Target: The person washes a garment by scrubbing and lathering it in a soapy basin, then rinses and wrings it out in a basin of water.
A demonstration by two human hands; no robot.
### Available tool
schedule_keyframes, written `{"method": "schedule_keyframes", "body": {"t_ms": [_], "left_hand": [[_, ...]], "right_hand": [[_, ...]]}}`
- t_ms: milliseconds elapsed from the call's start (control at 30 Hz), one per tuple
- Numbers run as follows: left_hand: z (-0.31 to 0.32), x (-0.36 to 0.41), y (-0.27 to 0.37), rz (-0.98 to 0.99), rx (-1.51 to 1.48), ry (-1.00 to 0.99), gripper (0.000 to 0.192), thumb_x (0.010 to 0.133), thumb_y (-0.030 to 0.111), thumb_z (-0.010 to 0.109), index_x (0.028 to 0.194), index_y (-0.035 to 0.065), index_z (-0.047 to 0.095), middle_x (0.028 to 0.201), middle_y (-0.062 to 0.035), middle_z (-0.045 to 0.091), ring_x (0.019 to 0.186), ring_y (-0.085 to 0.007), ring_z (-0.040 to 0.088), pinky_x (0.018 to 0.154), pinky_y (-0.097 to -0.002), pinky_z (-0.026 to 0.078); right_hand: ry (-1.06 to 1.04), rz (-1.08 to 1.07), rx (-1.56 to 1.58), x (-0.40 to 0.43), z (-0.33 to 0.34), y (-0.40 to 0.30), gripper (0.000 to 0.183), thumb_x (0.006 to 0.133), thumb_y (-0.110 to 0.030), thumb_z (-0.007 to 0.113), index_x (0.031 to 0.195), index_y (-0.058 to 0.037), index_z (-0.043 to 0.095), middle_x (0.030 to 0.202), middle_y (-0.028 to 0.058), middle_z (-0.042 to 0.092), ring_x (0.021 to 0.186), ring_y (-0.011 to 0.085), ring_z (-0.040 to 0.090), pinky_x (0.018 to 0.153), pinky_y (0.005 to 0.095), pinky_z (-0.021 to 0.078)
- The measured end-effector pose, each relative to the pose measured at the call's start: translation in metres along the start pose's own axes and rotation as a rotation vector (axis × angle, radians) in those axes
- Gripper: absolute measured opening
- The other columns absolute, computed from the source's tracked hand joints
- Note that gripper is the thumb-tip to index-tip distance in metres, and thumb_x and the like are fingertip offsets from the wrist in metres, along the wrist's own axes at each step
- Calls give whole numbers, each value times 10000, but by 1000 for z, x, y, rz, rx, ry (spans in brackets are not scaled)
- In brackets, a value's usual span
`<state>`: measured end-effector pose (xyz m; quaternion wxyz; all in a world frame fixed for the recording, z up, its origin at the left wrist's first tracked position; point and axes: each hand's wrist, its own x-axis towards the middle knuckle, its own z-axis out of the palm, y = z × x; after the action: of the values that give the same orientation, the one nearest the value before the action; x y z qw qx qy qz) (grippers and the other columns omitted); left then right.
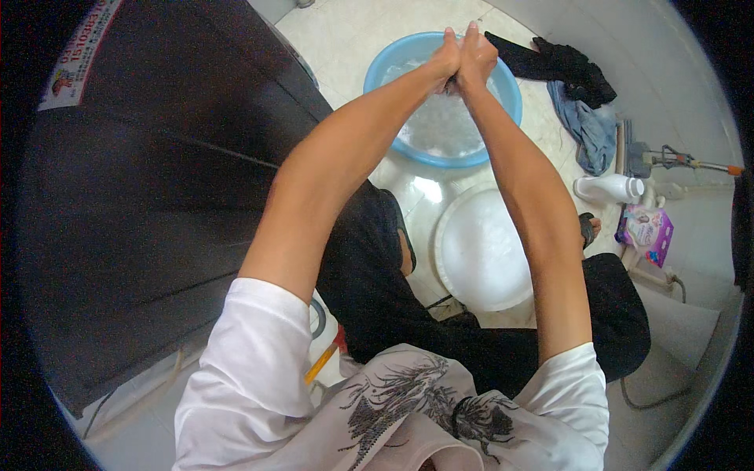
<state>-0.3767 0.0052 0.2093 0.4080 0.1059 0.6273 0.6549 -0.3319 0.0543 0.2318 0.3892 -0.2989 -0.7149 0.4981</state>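
Observation:
My left hand (446, 59) and my right hand (478, 60) are pressed together over the far part of a light blue plastic basin (377, 126), thumbs pointing away from me. A small piece of dark cloth (451, 86) shows between the heels of the hands, which are closed around it. Most of the cloth and the curled fingers are hidden. Cloudy, sudsy water (442, 126) fills the basin below. Nearer to me, between my feet, stands a white round basin (480, 250), partly covered by my right forearm.
Black clothing (565, 68) and blue denim (589, 132) lie on the tiles right of the blue basin. A white bottle (604, 188), a purple-and-white packet (645, 232) and a mop head (636, 154) are along the right wall. A large dark panel (177, 176) borders the left.

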Motion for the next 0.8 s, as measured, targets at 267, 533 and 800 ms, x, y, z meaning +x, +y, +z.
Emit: {"method": "schedule_keyframes", "body": {"t_ms": [267,533,800], "left_hand": [[29,-1,-5,-141,364,275,612,962,429,248,1111,-69,571,1042,-235,616,845,-328,645,743,-463,510],[8,-14,16,485,1364,159,480,927,361,369,1083,-34,593,1033,-314,597,938,-423,609,816,-517,475],[-31,3,39,95,468,46,440,834,438,571,1041,59,654,885,-82,641,846,-207,597,841,-363,442]], "right_hand": [[203,437,-68,33,-10,13,388,865,-327,543,849,45,653,883,200,672,792,273,644,742,414,483],[40,793,472,51,-17,10,484,867,-298,566,1169,62,447,1030,154,577,864,303,604,800,493,486],[-600,989,764,29,-61,20,409,844,-300,678,1078,-7,516,922,97,569,833,225,593,813,361,529]]}}
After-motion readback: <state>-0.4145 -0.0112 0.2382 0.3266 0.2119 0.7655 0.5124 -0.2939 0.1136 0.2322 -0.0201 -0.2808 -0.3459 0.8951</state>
